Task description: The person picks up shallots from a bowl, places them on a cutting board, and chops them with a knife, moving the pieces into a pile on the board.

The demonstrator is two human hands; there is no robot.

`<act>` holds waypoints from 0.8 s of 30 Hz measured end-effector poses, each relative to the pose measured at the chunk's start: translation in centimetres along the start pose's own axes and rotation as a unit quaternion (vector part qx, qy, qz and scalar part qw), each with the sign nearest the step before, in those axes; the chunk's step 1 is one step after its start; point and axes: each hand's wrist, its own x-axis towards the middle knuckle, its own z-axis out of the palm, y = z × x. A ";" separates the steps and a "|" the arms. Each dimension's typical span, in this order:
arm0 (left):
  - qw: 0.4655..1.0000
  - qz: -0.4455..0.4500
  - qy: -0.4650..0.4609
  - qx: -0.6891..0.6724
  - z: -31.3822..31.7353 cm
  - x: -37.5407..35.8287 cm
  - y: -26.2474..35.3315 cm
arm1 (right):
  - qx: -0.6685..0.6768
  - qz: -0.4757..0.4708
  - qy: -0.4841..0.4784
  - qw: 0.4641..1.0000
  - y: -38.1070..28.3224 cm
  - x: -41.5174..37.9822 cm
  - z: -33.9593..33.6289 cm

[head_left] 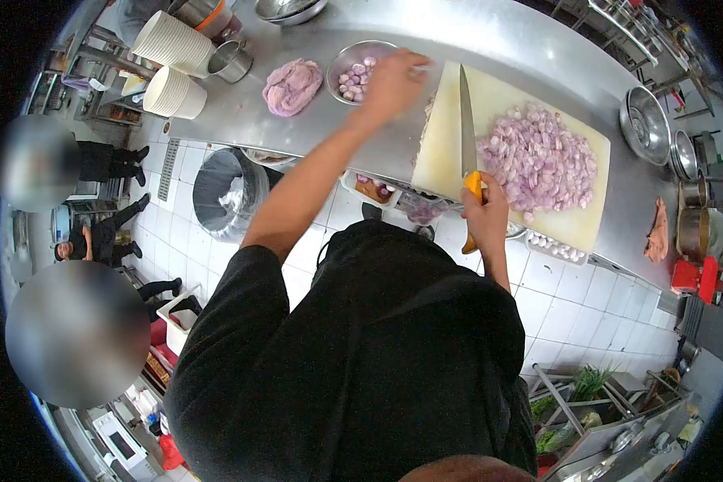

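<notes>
My right hand (488,210) is closed around the yellow handle of a kitchen knife (467,120). Its long blade points away from me over the left part of a pale cutting board (442,153). Beside the blade, a large heap of sliced shallots (542,157) covers much of the board. My left hand (394,87) is between the metal bowl (337,64) and the board, over the bowl's right side. Its fingers are bent together, slightly blurred, around something small and pale that I cannot make out. Whole peeled shallots (353,83) lie in the bowl.
A crumpled pinkish mesh bag or cloth (292,87) lies left of the bowl on the steel counter (297,132). Stacked white tubs (173,95) stand farther left. A lined bin (225,193) is below the edge. Metal bowls (645,120) sit at right. Several people are at left.
</notes>
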 end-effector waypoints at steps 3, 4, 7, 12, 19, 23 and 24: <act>0.994 -0.011 0.003 0.110 -1.8 1.3 -6.9 | 0.091 0.035 -0.022 0.995 0.5 -0.1 0.3; 0.990 -0.031 -0.008 0.134 -2.0 1.7 -8.6 | 0.120 0.040 -0.026 0.992 0.5 0.0 0.3; 0.975 -0.018 -0.037 0.216 -1.1 3.4 -13.3 | 0.109 0.066 -0.017 0.992 0.1 -0.1 0.3; 0.952 0.019 -0.091 0.291 0.1 4.3 -15.3 | 0.098 0.049 -0.022 0.994 0.5 -0.3 -0.1; 0.951 0.024 -0.099 0.292 0.0 5.1 -14.3 | 0.005 0.048 0.039 0.998 0.7 -0.4 -2.0; 0.966 0.008 -0.099 0.240 -0.7 5.0 -13.8 | -0.083 -0.002 0.074 0.994 -0.5 -0.1 -2.5; 0.973 0.001 -0.079 0.217 -1.1 4.9 -13.0 | -0.102 -0.023 0.081 0.991 -1.1 -0.2 -2.6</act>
